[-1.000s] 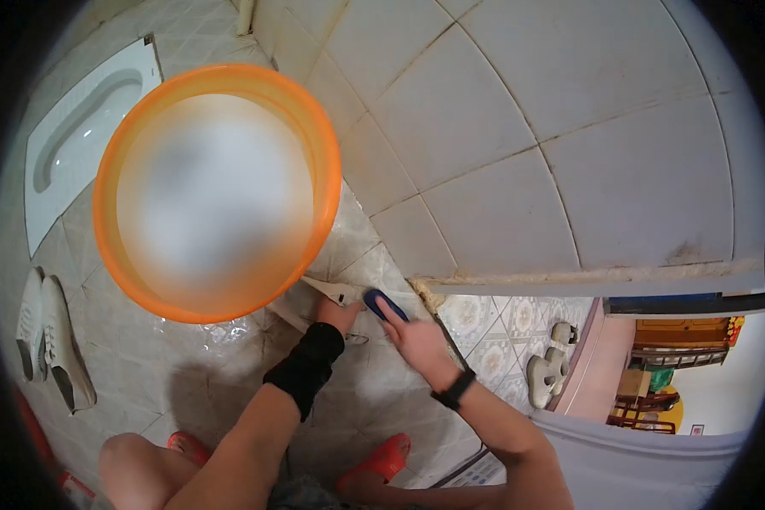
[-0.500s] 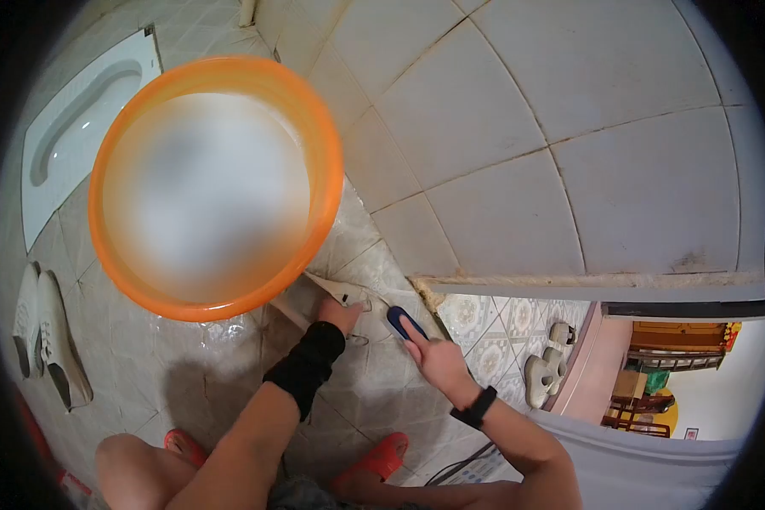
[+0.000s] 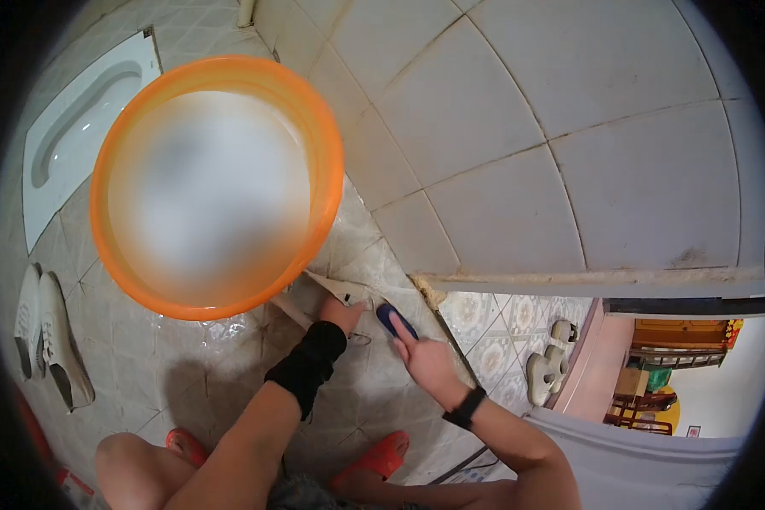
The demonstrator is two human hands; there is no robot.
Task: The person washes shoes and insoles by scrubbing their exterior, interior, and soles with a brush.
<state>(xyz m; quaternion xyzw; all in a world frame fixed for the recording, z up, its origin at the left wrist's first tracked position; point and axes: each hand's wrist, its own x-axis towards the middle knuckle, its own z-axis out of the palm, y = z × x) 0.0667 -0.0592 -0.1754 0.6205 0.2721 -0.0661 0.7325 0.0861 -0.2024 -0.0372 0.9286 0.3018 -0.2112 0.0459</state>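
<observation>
Blue tool [image 3: 388, 318], underside hidden, in closed right hand [image 3: 431, 367]; left hand [image 3: 342, 315] at pale item [image 3: 330, 286], grip unclear.

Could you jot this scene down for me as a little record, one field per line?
Setting: tiled floor beside a tiled wall
Left hand: at a pale item, its exact grip unclear
Right hand: holding a dark blue tool, perhaps a brush
Wrists: black wrap on the left, dark band on the right
Basin: orange basin, contents whitish and blurred
Far left: pair of white shoes
Upper left: white squat toilet
Feet: red sandals
</observation>
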